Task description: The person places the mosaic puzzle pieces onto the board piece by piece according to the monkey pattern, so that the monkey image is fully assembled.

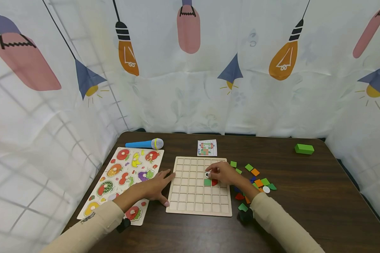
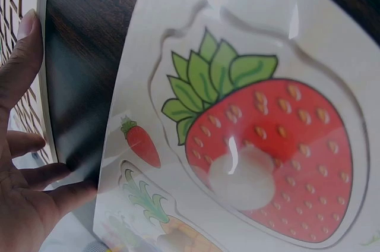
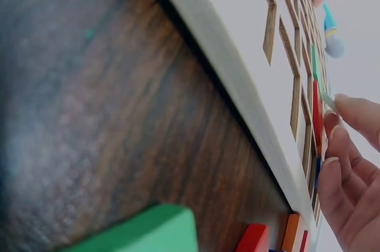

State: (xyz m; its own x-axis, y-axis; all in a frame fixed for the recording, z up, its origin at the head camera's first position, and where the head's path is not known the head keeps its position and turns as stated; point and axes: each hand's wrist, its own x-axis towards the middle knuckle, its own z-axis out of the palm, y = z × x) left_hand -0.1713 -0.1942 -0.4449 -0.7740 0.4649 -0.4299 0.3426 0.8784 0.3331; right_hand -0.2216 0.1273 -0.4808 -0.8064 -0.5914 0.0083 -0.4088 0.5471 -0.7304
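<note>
A wooden grid board (image 1: 187,207) lies on the dark table in front of me. My left hand (image 1: 154,187) has its fingers spread along the board's left edge, thumb near the lower corner. Over the grid's right part, my right hand (image 1: 224,173) pinches a small round white piece with a black dot (image 1: 207,174). In the right wrist view that piece (image 3: 328,101) appears edge-on between thumb and finger. Just below it a green square (image 1: 207,182) and a red piece (image 1: 214,182), partly hidden by the hand, sit in grid cells.
Loose coloured pieces (image 1: 259,182) lie scattered right of the board. A fruit puzzle board (image 1: 115,161) is under my left forearm, with a blue toy microphone (image 1: 142,144) behind it. A pattern card (image 1: 207,148) lies beyond the grid; a green block (image 1: 304,149) sits far right.
</note>
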